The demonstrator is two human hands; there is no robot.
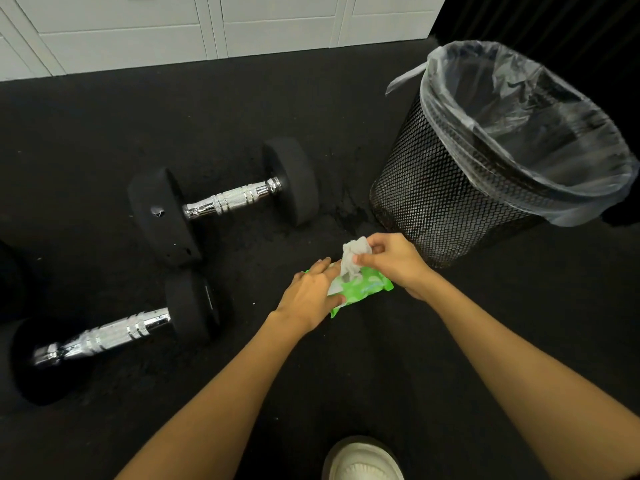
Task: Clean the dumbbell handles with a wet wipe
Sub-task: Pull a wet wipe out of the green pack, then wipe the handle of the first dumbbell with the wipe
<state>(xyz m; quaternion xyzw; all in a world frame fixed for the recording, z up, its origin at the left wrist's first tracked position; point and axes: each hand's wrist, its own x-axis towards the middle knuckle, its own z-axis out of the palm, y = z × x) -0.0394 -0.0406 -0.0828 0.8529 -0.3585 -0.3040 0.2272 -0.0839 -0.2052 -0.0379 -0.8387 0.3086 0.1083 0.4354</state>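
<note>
Two black dumbbells with chrome handles lie on the dark floor: the far dumbbell at centre left and the near dumbbell at lower left. A green wet-wipe pack lies on the floor right of them. My left hand presses flat on the pack's left part, thumb along its front edge. My right hand pinches a crumpled white wipe that sticks up out of the pack's opening.
A black mesh waste bin lined with a clear plastic bag stands at the right, just behind my right hand. White cabinet fronts run along the back. A white shoe shows at the bottom edge.
</note>
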